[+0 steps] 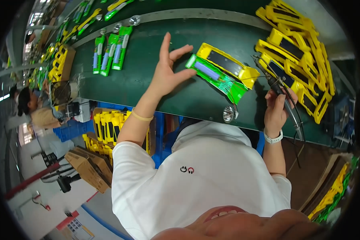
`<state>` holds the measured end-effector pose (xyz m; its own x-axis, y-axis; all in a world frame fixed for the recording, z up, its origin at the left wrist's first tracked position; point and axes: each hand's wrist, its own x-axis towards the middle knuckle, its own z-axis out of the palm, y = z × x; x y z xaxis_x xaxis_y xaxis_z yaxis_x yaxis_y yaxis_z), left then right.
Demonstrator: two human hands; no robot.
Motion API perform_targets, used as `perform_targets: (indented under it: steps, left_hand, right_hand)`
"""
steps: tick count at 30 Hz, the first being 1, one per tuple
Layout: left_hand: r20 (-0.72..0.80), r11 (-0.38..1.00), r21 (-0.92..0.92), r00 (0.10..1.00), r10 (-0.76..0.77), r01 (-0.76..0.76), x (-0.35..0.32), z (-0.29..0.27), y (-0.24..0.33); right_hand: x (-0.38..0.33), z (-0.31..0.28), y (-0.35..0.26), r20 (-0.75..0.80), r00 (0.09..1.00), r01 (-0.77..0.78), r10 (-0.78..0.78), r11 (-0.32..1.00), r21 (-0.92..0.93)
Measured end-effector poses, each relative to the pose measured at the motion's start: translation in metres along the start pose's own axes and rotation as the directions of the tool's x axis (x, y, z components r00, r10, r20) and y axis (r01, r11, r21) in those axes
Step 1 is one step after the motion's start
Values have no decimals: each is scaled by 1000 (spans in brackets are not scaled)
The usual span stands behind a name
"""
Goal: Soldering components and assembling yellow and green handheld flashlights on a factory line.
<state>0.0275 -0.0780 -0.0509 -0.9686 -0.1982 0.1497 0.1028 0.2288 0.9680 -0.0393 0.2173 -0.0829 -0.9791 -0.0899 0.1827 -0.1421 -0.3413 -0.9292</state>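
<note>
On the green bench lies a green lamp housing (238,95) holding a lavender battery cell (207,71) and a circuit board. Against its far side rests a yellow housing (204,51) with a dark panel. A thin wire joins the parts. A silver reflector (228,114) sits at the near end. My left hand (169,76) is open, fingers spread, its thumb by the green housing's left end; whether it touches cannot be told. My right hand (277,110) grips what looks like a soldering iron (274,84) with a black handle and cable, tip pointing toward the yellow pieces.
Yellow housings (304,100) are heaped at the right. Several green housings with battery cells (118,52) lie at the far left, reflectors (135,20) near them. A raised strip (212,14) runs along the back. Another person (40,112) sits farther left, beyond a fan (61,93).
</note>
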Motion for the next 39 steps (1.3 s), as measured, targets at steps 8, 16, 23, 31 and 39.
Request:
perform_targets:
  steps: [8,16,23,31,39]
  left_hand:
    - [-119,976,208,992,-40,64,39,11,16]
    - [164,977,206,986,24,-58,30,39,40]
    - [337,910,360,938,78,-205,20,63,28]
    - [461,785,499,879,118,-367,17,56,30]
    - [454,729,510,863,223,-456,12,60,22]
  right_hand:
    - [-24,-18,-16,-185,982,73,-47,988,133]
    - [-22,-33,-22,-291,954,144,-65,955,260]
    - [-36,-12,-10,-93,984,-123,152,958,259]
    - [-45,-2,-5,-21,993,-116,118,990,81]
    - [-46,-2,-1,57,995,-85,87,996,-33]
